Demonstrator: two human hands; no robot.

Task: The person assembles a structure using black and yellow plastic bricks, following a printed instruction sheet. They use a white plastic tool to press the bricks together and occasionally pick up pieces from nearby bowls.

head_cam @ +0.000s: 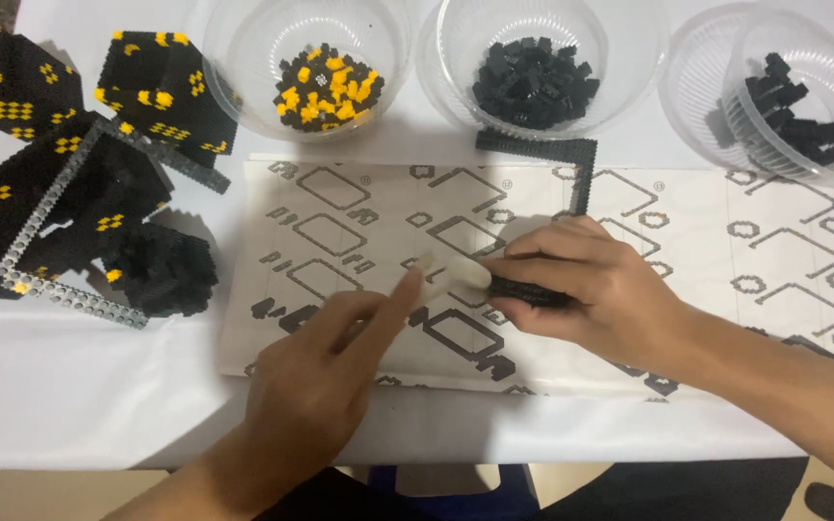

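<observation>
At frame centre, the right hand (591,289) pinched a thin black brick strip (523,287) over the sheet (707,251); the left hand (325,371) pointed, grasping nothing. The strip looked light, stiff, and best held at its ends.

Right hand (596,289) grips black brick strip (528,287) on instruction sheet (726,280); left hand (325,371) forefinger extended beside it.

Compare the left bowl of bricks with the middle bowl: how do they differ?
The left bowl holds mixed black and yellow bricks; the middle bowl holds only black bricks. The left bowl's pile looks smaller than the middle bowl's pile. Both are clear plastic bowls standing upright on the white table above the instruction sheet.
</observation>
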